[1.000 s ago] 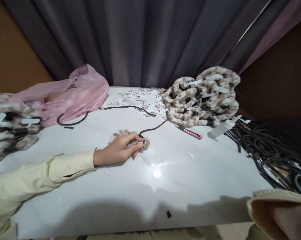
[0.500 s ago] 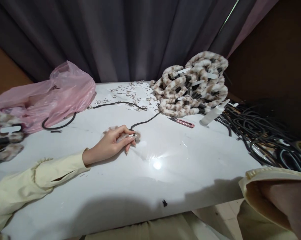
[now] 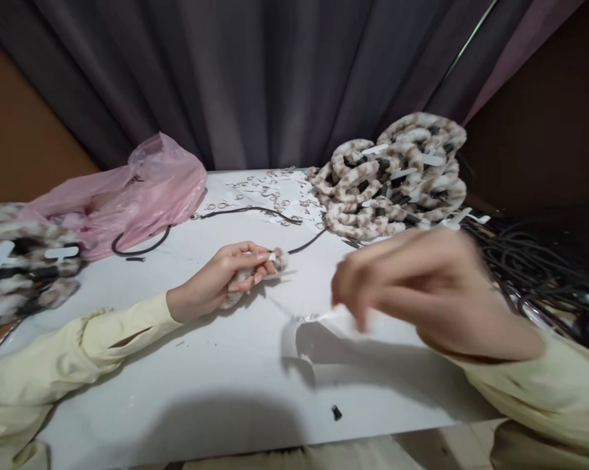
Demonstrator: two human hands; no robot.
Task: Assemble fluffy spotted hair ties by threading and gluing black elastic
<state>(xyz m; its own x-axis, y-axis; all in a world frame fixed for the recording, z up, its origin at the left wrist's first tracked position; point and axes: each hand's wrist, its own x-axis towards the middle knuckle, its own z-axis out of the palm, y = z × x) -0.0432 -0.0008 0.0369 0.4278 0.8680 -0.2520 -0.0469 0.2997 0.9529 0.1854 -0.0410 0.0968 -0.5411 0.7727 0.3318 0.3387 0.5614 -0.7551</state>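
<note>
My left hand (image 3: 223, 273) is closed on a white-and-brown fluffy piece (image 3: 280, 260), just above the middle of the table. A small white bit shows at the thumb and fingertips. Part of the fluffy piece lies hidden under the fingers. A thin black cord (image 3: 308, 244) runs from beside the fluffy piece towards the heap at the back right; whether it joins the piece I cannot tell. My right hand (image 3: 411, 284) hangs over the right side of the table, smeared by motion. Its fingers curl downward, and whether they hold anything cannot be made out.
At the back right lies a heap of fluffy rings (image 3: 396, 179) with white tags. Black cords (image 3: 529, 261) pile up at the right. A pink plastic bag (image 3: 162, 186) and more fluffy rings (image 3: 25, 261) sit left. Small metal rings (image 3: 269, 189) are scattered behind; a black scrap (image 3: 336, 412) lies in front.
My right hand has swung in from the lower right edge to above the table. My left hand has turned and lifted the fluffy piece slightly. The view has shifted a little left.
</note>
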